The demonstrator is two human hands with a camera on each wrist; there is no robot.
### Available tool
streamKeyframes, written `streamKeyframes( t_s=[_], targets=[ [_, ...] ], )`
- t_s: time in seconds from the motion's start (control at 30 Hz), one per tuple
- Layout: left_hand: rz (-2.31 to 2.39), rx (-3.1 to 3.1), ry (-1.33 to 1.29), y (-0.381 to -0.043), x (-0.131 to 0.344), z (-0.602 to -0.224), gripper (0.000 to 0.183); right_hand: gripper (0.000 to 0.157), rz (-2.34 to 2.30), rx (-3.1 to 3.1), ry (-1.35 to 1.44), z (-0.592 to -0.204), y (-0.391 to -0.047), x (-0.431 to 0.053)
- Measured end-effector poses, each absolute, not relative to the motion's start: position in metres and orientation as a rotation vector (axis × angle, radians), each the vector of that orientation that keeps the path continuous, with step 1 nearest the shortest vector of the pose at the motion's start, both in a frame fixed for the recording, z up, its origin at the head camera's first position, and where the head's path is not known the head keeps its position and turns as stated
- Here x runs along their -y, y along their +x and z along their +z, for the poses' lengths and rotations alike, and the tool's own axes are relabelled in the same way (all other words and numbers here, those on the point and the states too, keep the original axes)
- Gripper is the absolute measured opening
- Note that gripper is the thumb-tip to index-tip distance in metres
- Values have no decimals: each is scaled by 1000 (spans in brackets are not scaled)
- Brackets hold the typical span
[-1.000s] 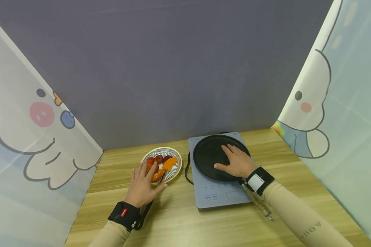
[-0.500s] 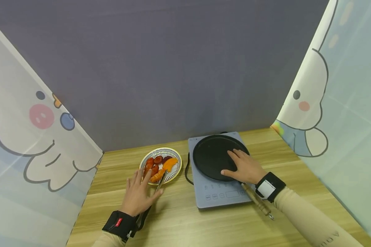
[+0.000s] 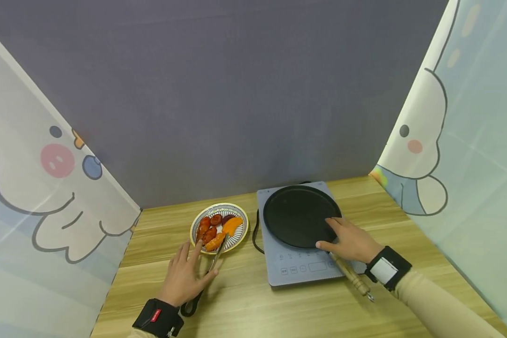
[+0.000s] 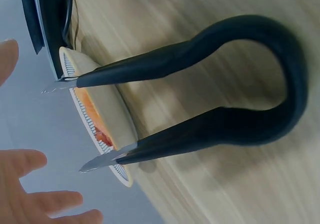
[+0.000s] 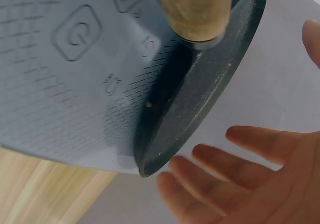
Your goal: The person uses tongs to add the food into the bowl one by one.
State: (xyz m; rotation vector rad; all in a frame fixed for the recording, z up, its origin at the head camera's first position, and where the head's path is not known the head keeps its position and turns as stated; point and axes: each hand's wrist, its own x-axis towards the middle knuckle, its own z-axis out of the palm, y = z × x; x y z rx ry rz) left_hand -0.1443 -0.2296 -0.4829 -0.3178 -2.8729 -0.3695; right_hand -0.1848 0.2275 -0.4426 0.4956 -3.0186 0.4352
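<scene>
My left hand (image 3: 181,281) hovers with spread fingers over a pair of tongs (image 4: 165,62), holding nothing. The tongs have a black U-shaped handle and metal tips that lean on a patterned plate (image 3: 237,243). On that plate lie reddish-brown cooked pieces (image 3: 210,234) and orange slices (image 3: 232,226). On the right, a flat black frying pan (image 3: 300,216) sits on a grey induction cooktop (image 3: 279,265), its wooden handle (image 3: 348,272) pointing toward me. Above the pan's near right rim is my right hand (image 3: 355,240), fingers extended and empty.
A black cord (image 3: 255,234) runs between plate and cooktop. Behind the wooden table (image 3: 241,305) rises a dark grey partition (image 3: 253,103). Cartoon-printed panels stand at the left (image 3: 25,197) and right (image 3: 481,188).
My right hand has drawn back from over the middle of the pan to its right rim. My left hand has pulled back from the plate toward me, uncovering more food.
</scene>
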Motion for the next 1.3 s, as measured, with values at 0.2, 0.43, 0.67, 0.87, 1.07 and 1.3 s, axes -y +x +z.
streamKeyframes(
  t_s=[0.2,0.43,0.67,0.87,1.07,1.3],
  targets=[
    [-362,2915,-266,-138,232,-487,91,89,479,3017,526,-442,-177,-234],
    [-423,2972,-232,-133,235,-491,96,83,576,3030,499,-442,-165,-241],
    [-489,2991,-186,-130,235,-490,96,76,576,2965,478,-448,-156,-246],
    [-508,3018,-125,-128,235,-490,95,76,591,2963,397,-453,-149,-251],
    [-511,3071,-90,-128,236,-490,99,71,637,2993,330,-456,-145,-253],
    [-530,3105,-25,-130,237,-494,99,74,683,3039,253,-457,-138,-252]
  ],
)
